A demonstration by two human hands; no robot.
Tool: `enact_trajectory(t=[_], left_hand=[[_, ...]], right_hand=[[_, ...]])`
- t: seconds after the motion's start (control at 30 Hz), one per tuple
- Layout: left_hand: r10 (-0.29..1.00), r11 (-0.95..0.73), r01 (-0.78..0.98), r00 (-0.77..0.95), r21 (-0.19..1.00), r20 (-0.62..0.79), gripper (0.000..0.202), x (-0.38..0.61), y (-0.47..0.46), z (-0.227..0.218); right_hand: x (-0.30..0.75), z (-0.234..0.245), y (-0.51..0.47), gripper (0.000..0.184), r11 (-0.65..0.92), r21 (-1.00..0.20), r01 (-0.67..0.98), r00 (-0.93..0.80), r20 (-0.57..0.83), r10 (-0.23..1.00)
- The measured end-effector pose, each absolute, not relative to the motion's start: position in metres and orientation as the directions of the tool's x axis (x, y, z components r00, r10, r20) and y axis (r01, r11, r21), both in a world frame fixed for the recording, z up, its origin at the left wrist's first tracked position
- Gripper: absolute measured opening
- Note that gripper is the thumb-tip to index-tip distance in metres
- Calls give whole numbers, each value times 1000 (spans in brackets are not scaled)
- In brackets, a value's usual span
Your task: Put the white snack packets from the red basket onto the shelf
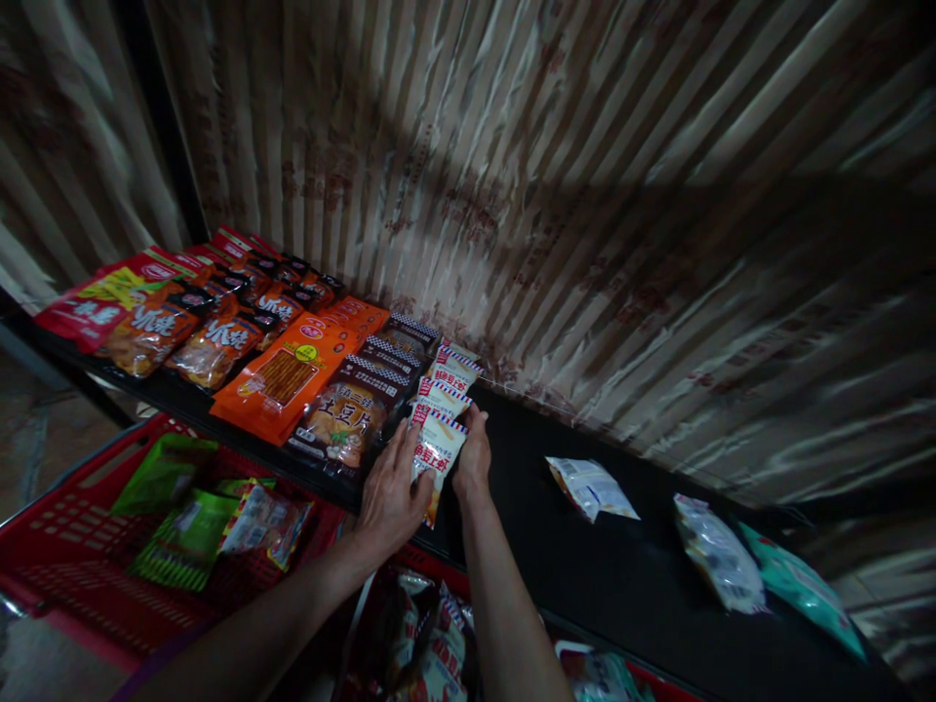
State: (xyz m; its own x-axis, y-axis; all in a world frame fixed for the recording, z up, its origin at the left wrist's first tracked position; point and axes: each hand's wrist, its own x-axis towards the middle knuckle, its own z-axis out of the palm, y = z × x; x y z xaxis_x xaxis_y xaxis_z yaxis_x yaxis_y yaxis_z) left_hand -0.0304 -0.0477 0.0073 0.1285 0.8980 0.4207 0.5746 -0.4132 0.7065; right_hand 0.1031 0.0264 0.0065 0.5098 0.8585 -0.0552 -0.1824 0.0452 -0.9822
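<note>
Glossy white plastic snack packets with red lettering and striped edges (439, 444): three visible, printed faces up, overlapping in a row running near to far on the black flat shelf (530, 526). Nearest packet most exposed; lower part orange-yellow.

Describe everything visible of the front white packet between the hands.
The front white packet looks like glossy plastic, with red lettering, a striped top edge and orange low down. It lies face up on the black shelf, overlapping the packet behind. The left hand touches its left side; the right hand is at its right edge.
</note>
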Motion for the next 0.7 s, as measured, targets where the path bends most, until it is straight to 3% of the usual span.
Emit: enact_trajectory(t=[0.5, 0.7], left_hand=[[889, -433, 571, 140, 698, 437, 61, -33, -43, 6], [894, -427, 558, 143, 711, 425, 61, -36, -43, 9]], right_hand=[[91, 14, 22, 74, 56, -995, -87, 491, 6, 871], [91, 11, 13, 78, 30, -999, -41, 575, 1, 818]])
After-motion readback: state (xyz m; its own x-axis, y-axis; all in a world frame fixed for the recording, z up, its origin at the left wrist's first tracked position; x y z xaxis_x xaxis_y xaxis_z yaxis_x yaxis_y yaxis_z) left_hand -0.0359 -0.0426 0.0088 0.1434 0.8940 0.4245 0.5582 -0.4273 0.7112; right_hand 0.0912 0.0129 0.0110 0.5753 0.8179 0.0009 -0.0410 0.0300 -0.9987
